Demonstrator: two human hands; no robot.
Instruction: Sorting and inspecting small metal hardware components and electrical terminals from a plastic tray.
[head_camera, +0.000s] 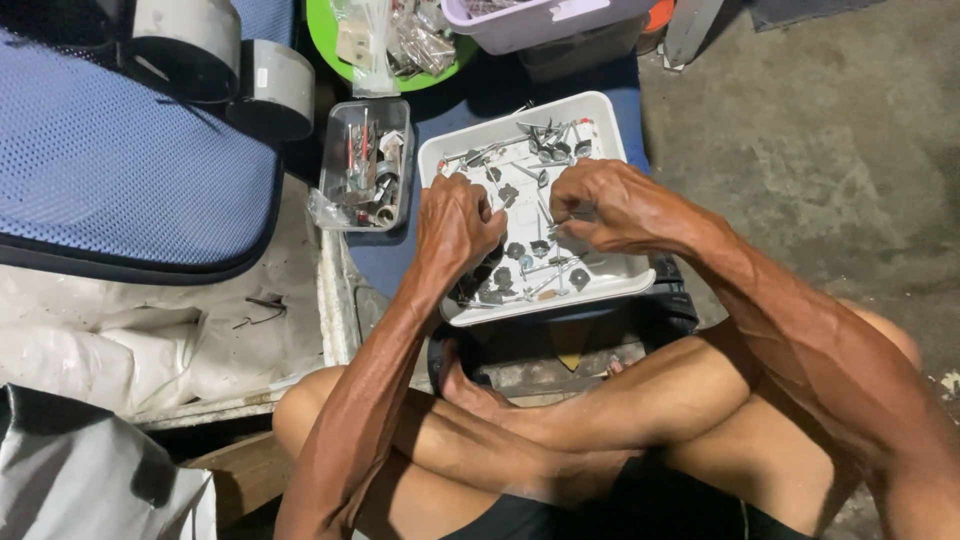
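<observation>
A white rectangular tray (600, 115) holds several small metal screws, washers and bolts. Both my hands are over it. My left hand (455, 222) hovers above the tray's left part with its fingers curled down among the small dark washers; whether it grips one I cannot tell. My right hand (600, 205) is at the tray's middle, its fingertips pinched on a small metal piece. My crossed bare legs (560, 430) sit just below the tray.
A clear plastic box (366, 165) of metal parts stands left of the tray. Behind are a green plate (325, 40) with small bags and a pale lilac bin (530, 25). A blue mesh cushion (120, 160) lies at left, grey concrete floor (820, 150) at right.
</observation>
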